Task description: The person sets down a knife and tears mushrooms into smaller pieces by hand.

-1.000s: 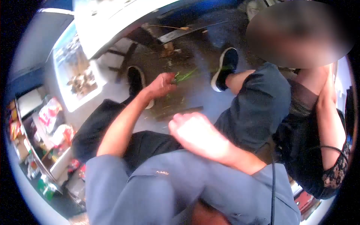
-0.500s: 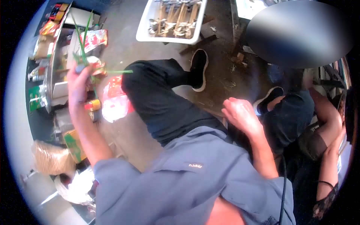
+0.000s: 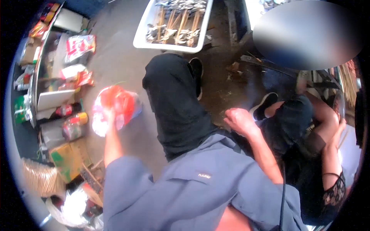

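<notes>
My left hand (image 3: 111, 114) is over a red and clear plastic bag (image 3: 122, 103) on the floor at the left. Its fingers blur into the bag, so their grip is hidden. A thin green blade (image 3: 121, 82) shows at the bag's top edge. My right hand (image 3: 242, 121) hovers before my body, right of my raised knee, with its fingers curled; whatever may be inside them is hidden. At the top, a white tray (image 3: 165, 47) holds several sticks with pale and grey pieces on them.
Shelves with packets (image 3: 81, 47), bottles and a jar (image 3: 72, 129) line the left side. Below them are a cardboard box (image 3: 69, 158) and a white bag (image 3: 75, 208). A co-worker (image 3: 291, 115) sits close at the right. Wood pieces (image 3: 252, 59) lie on the floor.
My left hand, earlier raised with green blades in it, has come down onto the red bag. My right hand stays curled. Since the oldest frame, the view has swung toward the left shelves.
</notes>
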{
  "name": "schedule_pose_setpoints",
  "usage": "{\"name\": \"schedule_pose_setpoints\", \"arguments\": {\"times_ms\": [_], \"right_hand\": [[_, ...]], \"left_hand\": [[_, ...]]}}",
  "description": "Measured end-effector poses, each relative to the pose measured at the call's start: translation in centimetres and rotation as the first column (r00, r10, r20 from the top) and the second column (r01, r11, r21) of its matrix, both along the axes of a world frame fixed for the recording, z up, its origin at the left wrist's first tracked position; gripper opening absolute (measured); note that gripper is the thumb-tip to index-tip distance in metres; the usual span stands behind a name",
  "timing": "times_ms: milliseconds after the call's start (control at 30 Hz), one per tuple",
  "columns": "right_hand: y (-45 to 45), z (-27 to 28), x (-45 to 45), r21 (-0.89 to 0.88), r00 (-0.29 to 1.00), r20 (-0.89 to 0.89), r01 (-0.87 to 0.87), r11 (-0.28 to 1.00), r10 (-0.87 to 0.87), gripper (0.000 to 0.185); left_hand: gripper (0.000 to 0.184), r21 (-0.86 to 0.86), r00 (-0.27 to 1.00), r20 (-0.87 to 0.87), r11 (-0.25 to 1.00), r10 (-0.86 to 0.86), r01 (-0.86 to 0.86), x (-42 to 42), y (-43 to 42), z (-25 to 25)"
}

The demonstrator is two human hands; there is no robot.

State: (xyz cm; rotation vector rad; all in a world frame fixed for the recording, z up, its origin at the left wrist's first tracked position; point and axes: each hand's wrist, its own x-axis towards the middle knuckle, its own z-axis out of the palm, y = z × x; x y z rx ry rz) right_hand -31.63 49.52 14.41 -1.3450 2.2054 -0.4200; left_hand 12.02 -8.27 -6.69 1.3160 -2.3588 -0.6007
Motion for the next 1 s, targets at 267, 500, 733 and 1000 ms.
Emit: {"name": "schedule_pose_setpoints", "arguments": {"times_ms": [267, 500, 733, 1000], "right_hand": [[-0.1, -2.6, 1.1, -0.017, 0.995, 0.061, 0.082, 0.996, -0.081, 0.019], [-1.3, -4.1, 2.5, -0.076, 0.997, 0.015, 0.076, 0.994, -0.075, 0.015], [-1.0, -2.0, 2.3, -0.163, 0.992, 0.011, 0.127, 0.978, -0.127, 0.014], [-1.1, 1.1, 1.4, -0.253, 0.988, 0.125, 0.124, 0.959, -0.095, 0.016]], "left_hand": [[0.012, 0.549, 0.752, -0.114, 0.672, 0.650, -0.498, 0.7, 4.1, 1.9], [0.022, 0.407, 0.858, 0.466, 0.809, 0.217, -0.425, -5.9, 6.5, 7.8], [0.026, 0.049, 0.793, 0.607, 0.998, -0.061, 0.039, -7.8, 7.5, 16.0], [0.043, 0.212, 0.969, -0.231, 0.977, 0.085, -0.035, -19.0, 16.5, 28.1]]}}
